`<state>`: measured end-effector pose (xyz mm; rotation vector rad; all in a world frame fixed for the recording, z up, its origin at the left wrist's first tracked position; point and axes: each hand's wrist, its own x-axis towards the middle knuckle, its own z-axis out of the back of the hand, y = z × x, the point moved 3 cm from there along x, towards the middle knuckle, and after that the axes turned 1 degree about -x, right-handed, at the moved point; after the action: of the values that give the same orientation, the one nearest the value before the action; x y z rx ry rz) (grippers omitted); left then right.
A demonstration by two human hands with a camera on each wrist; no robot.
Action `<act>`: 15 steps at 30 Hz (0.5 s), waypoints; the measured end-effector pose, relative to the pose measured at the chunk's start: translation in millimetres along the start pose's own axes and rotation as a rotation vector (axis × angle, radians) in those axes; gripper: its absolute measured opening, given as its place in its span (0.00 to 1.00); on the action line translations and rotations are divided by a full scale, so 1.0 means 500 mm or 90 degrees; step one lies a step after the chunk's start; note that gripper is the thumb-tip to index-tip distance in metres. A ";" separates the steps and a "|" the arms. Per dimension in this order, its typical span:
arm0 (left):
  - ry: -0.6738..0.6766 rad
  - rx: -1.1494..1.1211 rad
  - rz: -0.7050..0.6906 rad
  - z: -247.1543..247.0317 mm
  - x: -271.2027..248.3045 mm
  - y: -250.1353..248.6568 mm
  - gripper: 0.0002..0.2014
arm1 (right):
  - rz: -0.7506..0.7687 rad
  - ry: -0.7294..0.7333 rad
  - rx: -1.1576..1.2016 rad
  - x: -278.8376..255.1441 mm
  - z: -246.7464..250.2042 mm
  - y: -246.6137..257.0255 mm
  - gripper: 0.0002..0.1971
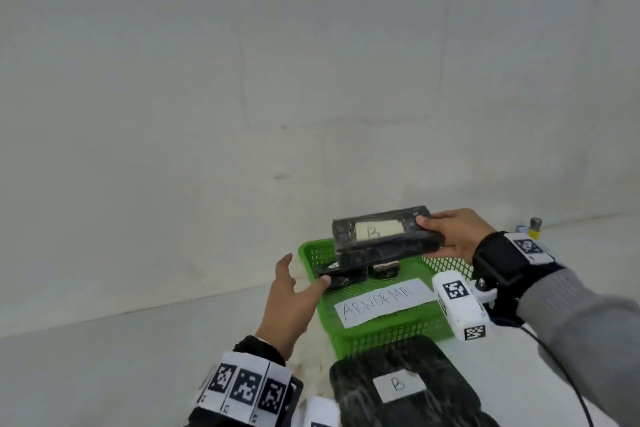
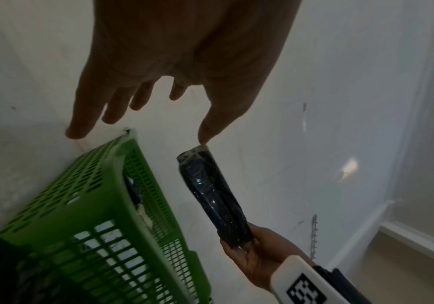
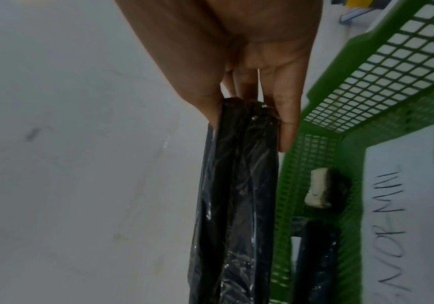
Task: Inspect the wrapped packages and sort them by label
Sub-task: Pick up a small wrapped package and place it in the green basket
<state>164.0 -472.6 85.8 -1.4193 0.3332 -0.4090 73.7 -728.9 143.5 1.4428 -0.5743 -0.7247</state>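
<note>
My right hand point(image 1: 433, 234) grips one end of a black film-wrapped package point(image 1: 384, 236) and holds it in the air over the back of the green basket point(image 1: 388, 333). The package's white label reads "B" and faces me. In the right wrist view, my thumb and fingers point(image 3: 285, 123) pinch the package point(image 3: 236, 205) edge-on. My left hand point(image 1: 304, 270) hovers empty by the basket's left rim with its fingers spread. The left wrist view has its thumb tip close to the held package's point(image 2: 214, 197) free end; whether they touch I cannot tell.
The basket carries a paper sign point(image 1: 384, 302) reading "ABNORMAL" and holds a few black wrapped packages point(image 1: 343, 276). Another black package with a "B" label point(image 1: 398, 388) lies on the white table in front of the basket. A wall stands close behind, and small bottles point(image 1: 533, 227) sit far right.
</note>
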 end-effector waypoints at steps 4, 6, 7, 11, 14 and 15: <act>0.035 0.046 0.057 -0.027 0.045 0.048 0.38 | -0.086 0.011 -0.089 0.090 -0.015 -0.067 0.17; 0.054 0.027 0.088 -0.029 0.061 0.063 0.37 | -0.120 0.029 -0.122 0.125 -0.030 -0.090 0.15; 0.061 0.013 0.099 -0.029 0.073 0.074 0.38 | -0.136 0.039 -0.135 0.142 -0.040 -0.098 0.12; 0.078 0.002 0.099 -0.023 0.100 0.101 0.34 | -0.201 0.088 -0.216 0.194 -0.065 -0.134 0.12; 0.091 -0.003 0.100 -0.021 0.102 0.106 0.28 | -0.224 0.110 -0.311 0.223 -0.075 -0.168 0.11; 0.095 -0.006 0.096 -0.019 0.102 0.105 0.28 | -0.228 0.117 -0.342 0.228 -0.076 -0.177 0.10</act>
<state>208.7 -499.4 33.3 -1.3655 0.5597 -0.3910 169.3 -786.5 44.4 1.0953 0.0357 -0.9307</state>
